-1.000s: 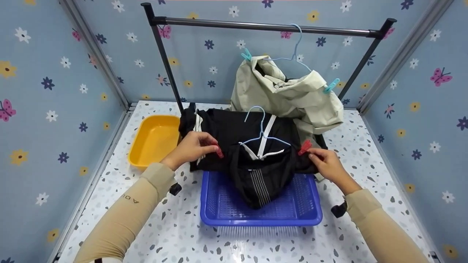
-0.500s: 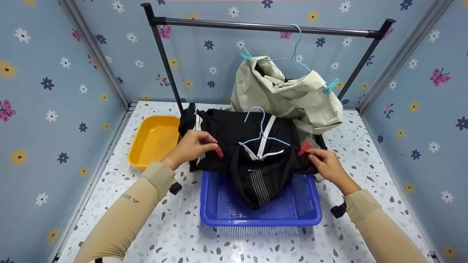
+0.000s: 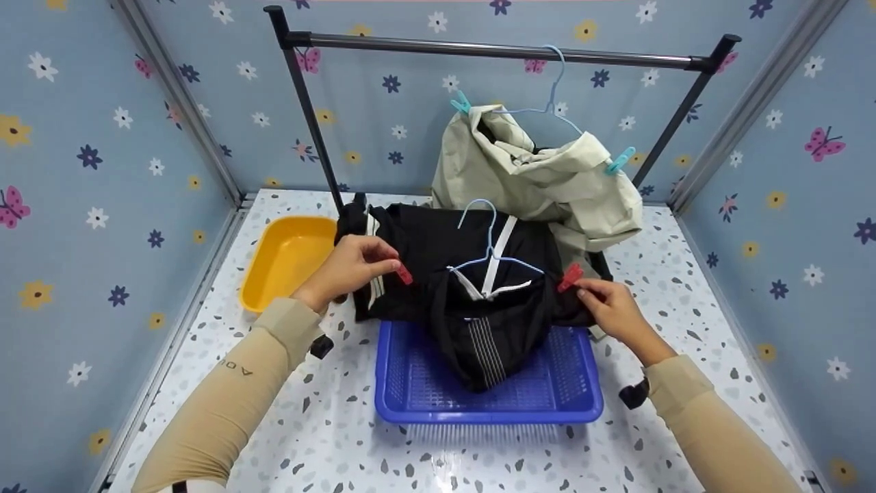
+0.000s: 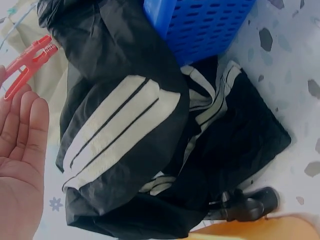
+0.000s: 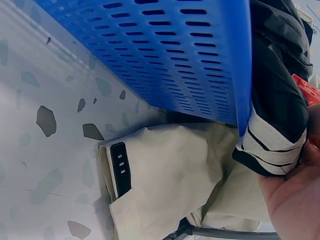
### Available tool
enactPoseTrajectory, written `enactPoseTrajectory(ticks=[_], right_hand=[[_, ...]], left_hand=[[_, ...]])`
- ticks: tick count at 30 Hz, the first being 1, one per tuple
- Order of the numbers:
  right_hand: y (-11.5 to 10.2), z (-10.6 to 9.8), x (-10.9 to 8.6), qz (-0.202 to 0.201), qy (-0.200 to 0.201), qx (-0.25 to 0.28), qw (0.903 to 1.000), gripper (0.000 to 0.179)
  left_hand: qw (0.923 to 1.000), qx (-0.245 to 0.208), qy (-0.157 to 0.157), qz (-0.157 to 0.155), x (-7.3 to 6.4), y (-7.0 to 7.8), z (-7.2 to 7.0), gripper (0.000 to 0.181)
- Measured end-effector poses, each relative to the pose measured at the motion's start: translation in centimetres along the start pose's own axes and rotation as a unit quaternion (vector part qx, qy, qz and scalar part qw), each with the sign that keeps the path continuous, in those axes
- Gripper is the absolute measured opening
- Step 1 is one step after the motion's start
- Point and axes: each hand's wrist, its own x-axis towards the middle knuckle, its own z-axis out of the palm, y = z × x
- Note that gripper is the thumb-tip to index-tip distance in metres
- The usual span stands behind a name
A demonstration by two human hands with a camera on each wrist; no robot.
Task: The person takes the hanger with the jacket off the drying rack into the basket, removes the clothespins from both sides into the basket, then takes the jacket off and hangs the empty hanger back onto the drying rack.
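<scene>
Left hand (image 3: 352,263) is pinching small red plastic clip (image 3: 404,274), right hand (image 3: 611,308) its red twin (image 3: 570,276); likely flanking black striped cloth garment (image 3: 513,315) to keep both sides reachable.

tan sleeves (image 3: 198,418) end in wide cuffs (image 3: 677,383); dark letters (image 3: 236,368) mark the left one, a small black block (image 3: 634,394) beside each cuff.
</scene>
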Motion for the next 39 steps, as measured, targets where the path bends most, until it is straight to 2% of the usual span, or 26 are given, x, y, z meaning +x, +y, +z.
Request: enactPoseTrajectory(ticks=[10, 17, 32, 39], right_hand=[[-0.1, 0.1, -0.1, 0.008, -0.003, 0.017, 0.9998, 0.021], [0.0, 0.1, -0.1, 0.008, -0.002, 0.009, 0.9999, 0.021], [0.3, 0.2, -0.1, -0.001, -0.003, -0.012, 0.9999, 0.021], [0.1, 0.1, -0.1, 0.011, -0.011, -0.013, 0.9998, 0.023]], left_hand=[[0.9997, -0.019, -0.001, -0.016, -0.5, -0.4, -1.7, 0.022], [0.9991, -0.029, 0.013, -0.026, -0.9, -0.7, -3.0, 0.026], [0.9975, -0.012, 0.052, -0.045, -1.9, -1.8, -5.8, 0.029], [0.9963, 0.006, 0.069, -0.052, -2.5, -2.6, -7.2, 0.027]])
